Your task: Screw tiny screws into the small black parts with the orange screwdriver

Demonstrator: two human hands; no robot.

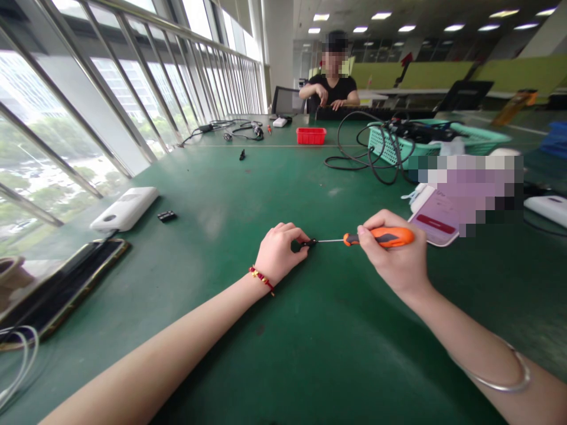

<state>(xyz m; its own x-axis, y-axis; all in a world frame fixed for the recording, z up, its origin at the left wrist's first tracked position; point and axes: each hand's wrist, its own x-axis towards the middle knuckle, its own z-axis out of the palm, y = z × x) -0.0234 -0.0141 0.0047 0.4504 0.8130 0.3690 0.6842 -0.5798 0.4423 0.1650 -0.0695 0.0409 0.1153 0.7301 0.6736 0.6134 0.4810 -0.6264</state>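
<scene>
One small black part [313,242] is the centre of the work, just above or on the green table [283,189]; whether it touches the surface I cannot tell. The left hand [281,251] pinches it between thumb and fingertips, and the right hand [401,262] is closed around the handle of a screwdriver [392,237], whose shaft runs nearly level to the part. Since the tip appears to meet it, this piece looks under way rather than finished; how far any screw is in or out is too small to see. Well apart lie two more black bits, one beside the power bank [125,209] at the left, the block [167,216], and one farther up, the clip [242,154]. Neither is in a hand, and nothing shows whether they are done or waiting. Farther out stands a red tray [310,137], its contents unclear, with a phone [436,221] near the right hand and a basket [385,147] of cables beyond.
</scene>
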